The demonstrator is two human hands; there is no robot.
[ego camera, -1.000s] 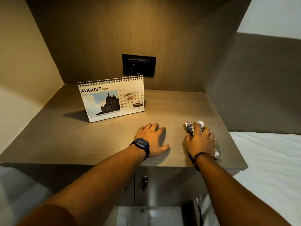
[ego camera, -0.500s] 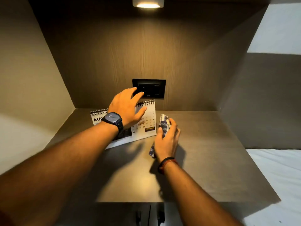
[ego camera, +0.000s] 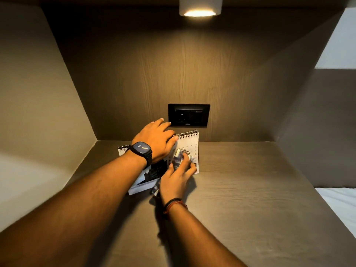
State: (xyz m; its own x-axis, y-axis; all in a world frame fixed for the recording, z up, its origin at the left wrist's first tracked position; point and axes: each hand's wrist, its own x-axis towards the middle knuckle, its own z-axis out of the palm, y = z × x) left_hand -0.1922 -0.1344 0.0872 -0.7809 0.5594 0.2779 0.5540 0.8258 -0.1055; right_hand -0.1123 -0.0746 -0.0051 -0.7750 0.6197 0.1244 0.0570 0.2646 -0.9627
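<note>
A spiral-bound desk calendar (ego camera: 189, 143) stands on the wooden shelf (ego camera: 240, 199) near the back wall. My left hand (ego camera: 155, 140), with a dark watch on the wrist, lies over the calendar's top edge, thumb on the front by the spiral and fingers reaching behind. My right hand (ego camera: 176, 179) grips a crumpled checked cloth (ego camera: 178, 157) and presses it against the calendar's front face. Part of the cloth hangs below my palm. Most of the calendar's picture is hidden by my hands.
A black socket plate (ego camera: 188, 115) is set in the back wall just above the calendar. A lit lamp (ego camera: 200, 8) hangs overhead. Wooden side walls close in the niche on the left and right. A white bed (ego camera: 341, 205) lies at the right.
My left hand rose from the shelf to the calendar's top edge. My right hand carried the cloth from the shelf's right front onto the calendar's face. The view tilted upward.
</note>
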